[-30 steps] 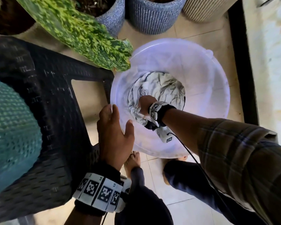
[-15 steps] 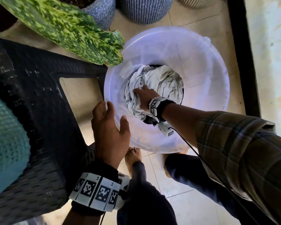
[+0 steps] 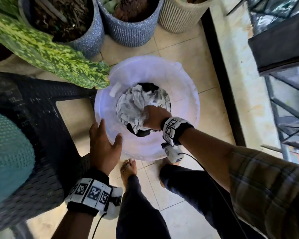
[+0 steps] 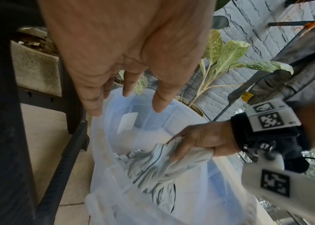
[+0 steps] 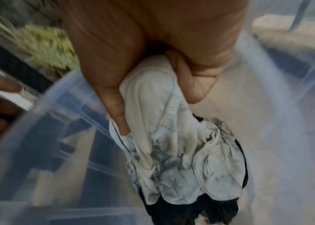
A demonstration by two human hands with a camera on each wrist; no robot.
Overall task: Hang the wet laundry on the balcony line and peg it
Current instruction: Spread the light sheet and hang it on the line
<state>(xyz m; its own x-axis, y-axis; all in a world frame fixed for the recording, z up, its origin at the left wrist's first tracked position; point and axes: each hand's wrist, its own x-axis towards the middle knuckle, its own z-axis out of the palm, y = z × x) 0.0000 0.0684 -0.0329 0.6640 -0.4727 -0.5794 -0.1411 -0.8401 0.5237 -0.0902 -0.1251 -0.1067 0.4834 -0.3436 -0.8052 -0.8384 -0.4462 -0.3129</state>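
A clear plastic tub (image 3: 185,87) (image 4: 152,121) (image 5: 56,118) stands on the tiled floor with wet laundry in it. A white and grey marbled garment (image 3: 133,106) (image 4: 152,164) (image 5: 171,152) lies on top of a black one (image 3: 148,86) (image 5: 181,211). My right hand (image 3: 154,118) (image 4: 200,141) (image 5: 152,68) grips a bunch of the white garment and holds it partly lifted inside the tub. My left hand (image 3: 104,145) (image 4: 125,60) hovers with straight fingers over the tub's near-left rim, holding nothing.
A dark woven plastic chair (image 3: 33,135) with a teal cloth (image 3: 7,161) stands left of the tub. Ribbed plant pots (image 3: 129,23) and a speckled leaf (image 3: 50,56) crowd the far side. A metal rack (image 3: 283,100) stands right. My bare feet (image 3: 128,169) are near the tub.
My right hand has closed on the white garment and pulled it up and toward me, uncovering black cloth at the back. The left hand stays by the rim.
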